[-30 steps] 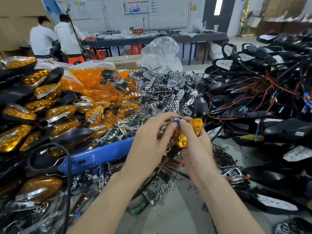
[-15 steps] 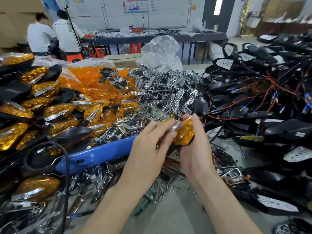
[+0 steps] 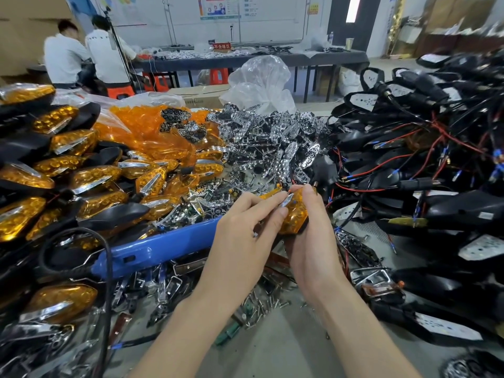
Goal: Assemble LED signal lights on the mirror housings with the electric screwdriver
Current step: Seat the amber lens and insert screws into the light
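Observation:
My right hand [image 3: 311, 241] grips an amber signal light lens [image 3: 296, 216] from below, at the middle of the bench. The fingertips of my left hand [image 3: 245, 230] pinch a small chrome trim piece [image 3: 287, 201] against the top of the lens. A pile of black mirror housings [image 3: 409, 173] with red and black wires fills the right side. Finished amber lights in black housings [image 3: 90, 175] are stacked on the left. The electric screwdriver is not identifiable in this view.
A blue tray [image 3: 152, 249] runs across in front of loose chrome reflectors [image 3: 275, 137] and bags of amber lenses [image 3: 152, 132]. Loose screws [image 3: 264, 304] lie on the grey bench near my wrists. A black cable [image 3: 106, 282] loops at left. Two people sit at back left.
The lens has been turned in my right hand and lowered slightly. My left fingers have shifted onto a chrome trim piece on its top.

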`<state>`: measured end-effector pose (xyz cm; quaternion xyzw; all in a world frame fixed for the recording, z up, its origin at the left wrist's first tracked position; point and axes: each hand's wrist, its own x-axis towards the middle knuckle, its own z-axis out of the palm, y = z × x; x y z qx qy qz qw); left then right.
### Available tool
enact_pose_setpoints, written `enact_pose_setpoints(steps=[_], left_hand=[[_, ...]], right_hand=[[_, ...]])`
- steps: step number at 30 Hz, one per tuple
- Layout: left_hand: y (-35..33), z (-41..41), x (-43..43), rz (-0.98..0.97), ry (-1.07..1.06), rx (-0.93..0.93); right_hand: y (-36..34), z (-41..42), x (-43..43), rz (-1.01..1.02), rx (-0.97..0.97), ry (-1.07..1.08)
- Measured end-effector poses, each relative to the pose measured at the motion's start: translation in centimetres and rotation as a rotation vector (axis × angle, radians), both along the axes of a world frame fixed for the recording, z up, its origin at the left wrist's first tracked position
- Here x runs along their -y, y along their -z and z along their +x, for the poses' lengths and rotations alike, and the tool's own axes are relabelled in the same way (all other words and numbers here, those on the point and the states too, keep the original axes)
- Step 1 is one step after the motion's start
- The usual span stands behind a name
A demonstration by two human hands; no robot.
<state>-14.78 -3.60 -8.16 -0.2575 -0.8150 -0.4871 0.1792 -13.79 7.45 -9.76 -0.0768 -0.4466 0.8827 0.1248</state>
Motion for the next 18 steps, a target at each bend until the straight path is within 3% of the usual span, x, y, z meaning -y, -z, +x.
enact_pose_setpoints(steps=[9, 18], left_hand=[[0.12, 0.19, -0.1, -0.017, -0.027, -0.002], [0.87, 0.25, -0.23, -0.053, -0.024, 0.059]], right_hand=[[0.57, -0.25, 0.12, 0.118, -0.048, -0.039], [0.93, -0.58, 0.19, 0.066, -0.017, -0.008]])
